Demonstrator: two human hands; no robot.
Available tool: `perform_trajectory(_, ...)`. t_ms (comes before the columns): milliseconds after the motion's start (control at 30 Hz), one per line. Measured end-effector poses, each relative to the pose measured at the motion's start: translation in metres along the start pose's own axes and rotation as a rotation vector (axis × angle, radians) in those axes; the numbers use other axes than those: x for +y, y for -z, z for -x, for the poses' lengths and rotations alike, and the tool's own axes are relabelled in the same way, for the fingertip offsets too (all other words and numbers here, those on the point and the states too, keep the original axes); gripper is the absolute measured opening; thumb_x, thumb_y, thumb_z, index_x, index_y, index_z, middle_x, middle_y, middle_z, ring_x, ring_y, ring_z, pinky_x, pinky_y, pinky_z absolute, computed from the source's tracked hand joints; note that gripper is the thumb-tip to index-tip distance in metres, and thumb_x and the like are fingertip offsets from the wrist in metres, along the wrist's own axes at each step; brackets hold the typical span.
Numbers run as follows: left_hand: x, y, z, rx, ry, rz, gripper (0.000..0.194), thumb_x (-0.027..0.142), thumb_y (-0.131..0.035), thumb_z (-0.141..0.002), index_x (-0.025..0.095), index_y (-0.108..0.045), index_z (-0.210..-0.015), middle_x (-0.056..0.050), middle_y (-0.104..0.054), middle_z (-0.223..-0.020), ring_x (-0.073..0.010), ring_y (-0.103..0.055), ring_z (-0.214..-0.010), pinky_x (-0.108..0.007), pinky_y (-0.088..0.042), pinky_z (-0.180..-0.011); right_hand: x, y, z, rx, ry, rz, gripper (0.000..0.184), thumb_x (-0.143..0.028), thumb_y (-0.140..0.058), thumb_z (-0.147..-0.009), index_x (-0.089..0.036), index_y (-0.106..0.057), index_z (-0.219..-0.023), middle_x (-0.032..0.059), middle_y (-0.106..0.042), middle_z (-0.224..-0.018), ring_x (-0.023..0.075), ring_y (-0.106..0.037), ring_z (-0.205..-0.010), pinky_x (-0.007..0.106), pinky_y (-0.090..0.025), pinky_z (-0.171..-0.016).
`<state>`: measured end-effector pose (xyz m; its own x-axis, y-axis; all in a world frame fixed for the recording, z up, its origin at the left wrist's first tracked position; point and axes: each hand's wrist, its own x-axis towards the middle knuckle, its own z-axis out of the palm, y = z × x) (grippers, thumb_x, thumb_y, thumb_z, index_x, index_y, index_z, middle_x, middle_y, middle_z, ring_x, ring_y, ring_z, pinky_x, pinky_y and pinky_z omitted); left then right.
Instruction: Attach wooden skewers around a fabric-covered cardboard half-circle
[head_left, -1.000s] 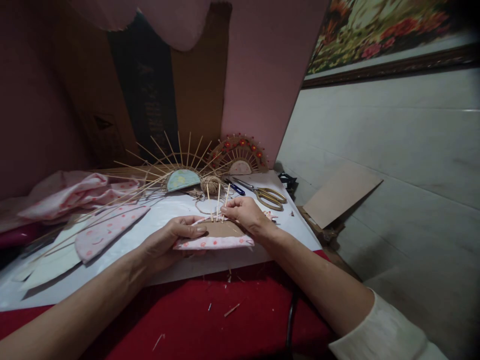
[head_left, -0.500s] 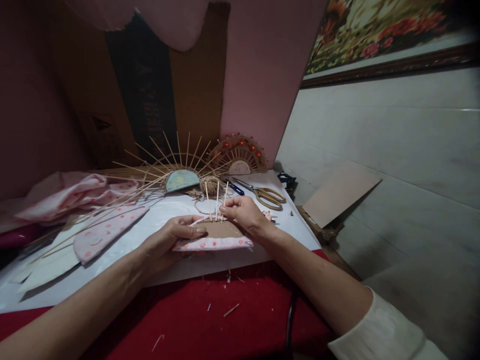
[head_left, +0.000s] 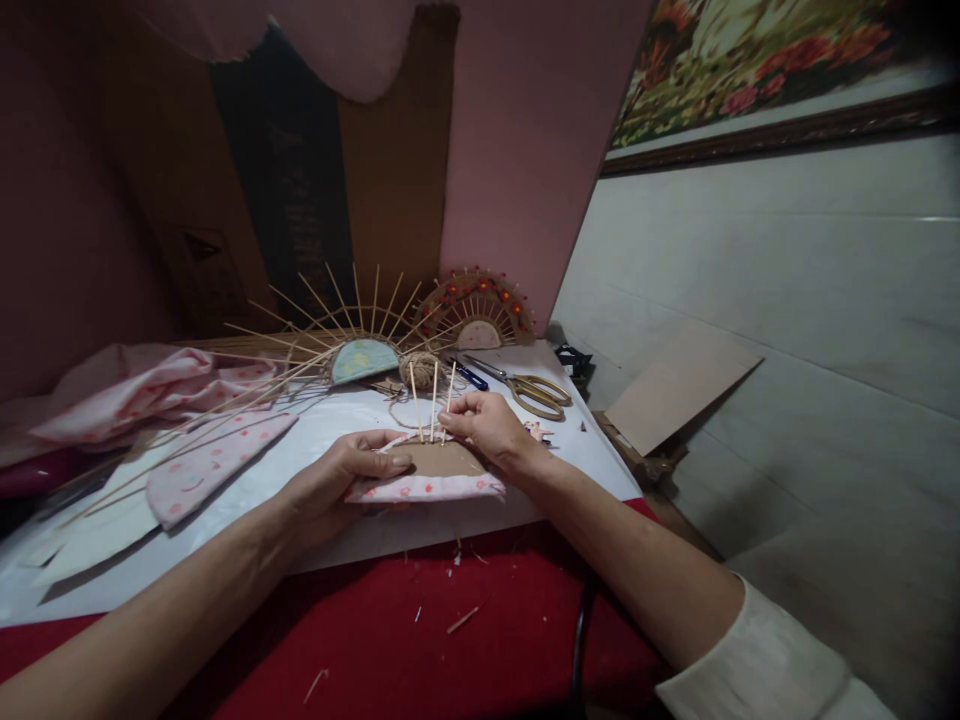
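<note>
My left hand (head_left: 360, 465) grips the left end of a half-round cardboard piece (head_left: 442, 460), its thumb on top and the other fingers underneath. Pink flower-print fabric (head_left: 427, 488) wraps the edges of this piece. Three thin wooden sticks (head_left: 434, 400) stand up from its far, curved edge. With thumb and fingertips closed, my right hand (head_left: 480, 425) pinches the rightmost stick (head_left: 450, 388) near its base.
Behind the hands are a stick fan with a green half-round base (head_left: 365, 361), a twine ball (head_left: 420, 371), scissors (head_left: 536, 392) and a decorated fan (head_left: 480, 310). Printed fabric (head_left: 165, 395) and a fabric-covered piece (head_left: 217, 465) lie left. Scraps dot the red cloth (head_left: 390, 630).
</note>
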<state>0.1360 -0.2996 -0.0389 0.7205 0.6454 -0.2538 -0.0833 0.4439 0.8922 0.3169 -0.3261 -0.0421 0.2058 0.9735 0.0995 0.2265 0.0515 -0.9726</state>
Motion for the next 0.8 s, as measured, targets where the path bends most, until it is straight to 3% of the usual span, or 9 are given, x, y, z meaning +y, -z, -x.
perform_trajectory(800, -0.0039, 0.0043, -0.003, 0.074, -0.034, -0.073, 0.031, 0.009, -0.069, -0.059, 0.013, -0.059, -0.089, -0.004, -0.066, -0.071, -0.012, -0.059, -0.052, -0.02, -0.042, -0.045, -0.0038, -0.0025, 0.0008, 0.009, 0.021, -0.006, 0.009, -0.019, -0.06, -0.066, -0.014, -0.054, -0.062, -0.0032, -0.049, -0.056, 0.0091, -0.042, -0.053, 0.024, -0.032, -0.053)
